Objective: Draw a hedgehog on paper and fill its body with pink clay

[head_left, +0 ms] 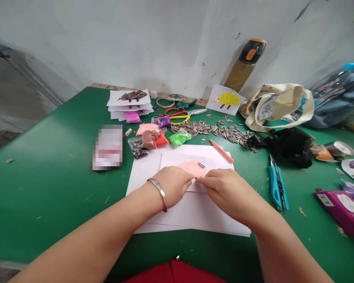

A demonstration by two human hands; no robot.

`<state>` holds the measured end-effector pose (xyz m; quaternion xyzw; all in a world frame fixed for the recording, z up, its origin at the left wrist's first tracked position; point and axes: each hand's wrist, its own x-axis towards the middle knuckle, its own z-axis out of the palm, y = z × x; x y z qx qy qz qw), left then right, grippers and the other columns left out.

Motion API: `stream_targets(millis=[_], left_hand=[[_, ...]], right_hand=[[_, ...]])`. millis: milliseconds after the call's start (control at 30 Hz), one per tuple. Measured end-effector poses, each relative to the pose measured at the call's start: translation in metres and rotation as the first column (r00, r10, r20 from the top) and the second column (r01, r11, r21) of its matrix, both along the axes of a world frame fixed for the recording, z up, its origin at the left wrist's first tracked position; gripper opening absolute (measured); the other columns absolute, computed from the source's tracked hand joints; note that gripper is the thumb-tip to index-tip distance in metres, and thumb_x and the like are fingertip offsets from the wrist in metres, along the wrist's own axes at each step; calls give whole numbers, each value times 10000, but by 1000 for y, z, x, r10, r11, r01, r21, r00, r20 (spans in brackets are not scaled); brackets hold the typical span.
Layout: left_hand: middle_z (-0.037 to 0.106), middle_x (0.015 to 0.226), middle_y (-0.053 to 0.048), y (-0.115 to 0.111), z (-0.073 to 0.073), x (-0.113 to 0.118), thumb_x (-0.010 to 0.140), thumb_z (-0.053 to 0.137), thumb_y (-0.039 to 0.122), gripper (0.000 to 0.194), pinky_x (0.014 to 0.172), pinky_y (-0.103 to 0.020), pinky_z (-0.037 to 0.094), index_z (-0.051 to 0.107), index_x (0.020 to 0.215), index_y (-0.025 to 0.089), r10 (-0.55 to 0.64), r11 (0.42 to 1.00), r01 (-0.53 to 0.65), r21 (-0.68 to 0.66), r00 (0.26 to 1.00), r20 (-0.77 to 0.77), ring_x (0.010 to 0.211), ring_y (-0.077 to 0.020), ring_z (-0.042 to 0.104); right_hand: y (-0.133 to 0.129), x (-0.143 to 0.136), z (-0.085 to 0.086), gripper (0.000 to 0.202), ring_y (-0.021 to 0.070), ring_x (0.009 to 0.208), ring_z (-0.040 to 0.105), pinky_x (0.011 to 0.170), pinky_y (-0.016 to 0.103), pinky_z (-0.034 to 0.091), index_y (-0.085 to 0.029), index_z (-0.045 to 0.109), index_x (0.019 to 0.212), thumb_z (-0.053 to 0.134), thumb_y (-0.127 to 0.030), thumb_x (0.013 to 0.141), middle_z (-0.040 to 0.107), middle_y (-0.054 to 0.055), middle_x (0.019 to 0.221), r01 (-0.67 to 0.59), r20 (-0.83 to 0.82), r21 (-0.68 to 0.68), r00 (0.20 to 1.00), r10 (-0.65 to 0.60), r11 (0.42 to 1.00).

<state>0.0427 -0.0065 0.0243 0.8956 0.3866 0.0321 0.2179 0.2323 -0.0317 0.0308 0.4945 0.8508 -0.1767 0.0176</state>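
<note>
A flat patch of pink clay [191,167] lies on a small white sheet [168,159], which rests on larger white paper [153,220]. One sunflower seed [201,165] sits on the clay. My left hand [174,184], with a silver bangle at the wrist, is at the clay's lower left edge, its fingers pressed together. My right hand [227,190] touches the lower right edge with its fingers closed. The fingertips of both hands nearly meet there; whatever is between them is too small to make out. An orange pointed tool [222,151] lies above my right hand.
Bags of coloured clay [150,139], a seed pile [224,131] and scissors [197,112] lie beyond the paper. A teal cutter [277,186] and black bag [292,147] are right. A bottle [246,65] leans on the wall. A blurred rectangular item [108,148] lies left.
</note>
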Motion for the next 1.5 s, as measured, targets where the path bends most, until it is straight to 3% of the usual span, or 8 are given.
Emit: stream_targets(millis=[167,333,667,1033,1300,1500], left_hand=[[730,946,-8,-1,-1,1,939,420,185,321,872,-270,476,650,1152,252,-21,999,22,-26,1000,15,953,-180,665],[724,976,-11,0,-3,0,952,416,211,293,861,-266,475,682,1066,247,-32,999,32,-25,999,3,928,-174,663],[719,891,2,0,4,0,929,406,157,359,765,-265,487,605,1207,267,-20,1000,20,2,1000,18,850,-178,672],[735,903,16,3,2,-4,926,433,189,296,749,-252,467,681,1067,268,-9,999,8,-51,1000,-20,841,-165,670],[743,981,3,4,1,-6,944,426,249,294,734,-291,466,712,1010,260,20,996,-26,-91,997,-72,861,-195,669],[743,1019,8,5,-1,-7,938,420,222,321,791,-290,470,689,1102,283,9,997,-12,-74,999,-41,934,-191,673]], right_hand=[[-4,-1,-1,284,170,779,546,692,308,300,-257,683,950,438,-125,896,628,20,825,-39,97,27,995,36,999],[-2,1,0,281,165,794,566,696,295,321,-238,687,931,425,-137,911,635,29,840,-50,63,21,997,48,999],[2,0,-2,319,160,801,597,676,261,362,-237,720,935,415,-146,919,657,44,844,-31,24,30,999,30,999],[4,10,-2,432,139,784,598,711,245,410,-307,697,1128,411,-100,878,671,19,907,66,-213,-52,974,-76,996],[2,4,3,366,148,763,590,664,235,383,-260,725,1014,413,-111,893,663,36,853,19,-101,-25,995,-21,1000],[1,3,1,348,147,741,580,652,234,364,-262,717,1008,406,-137,914,655,37,829,-17,-38,-6,999,17,1000]])
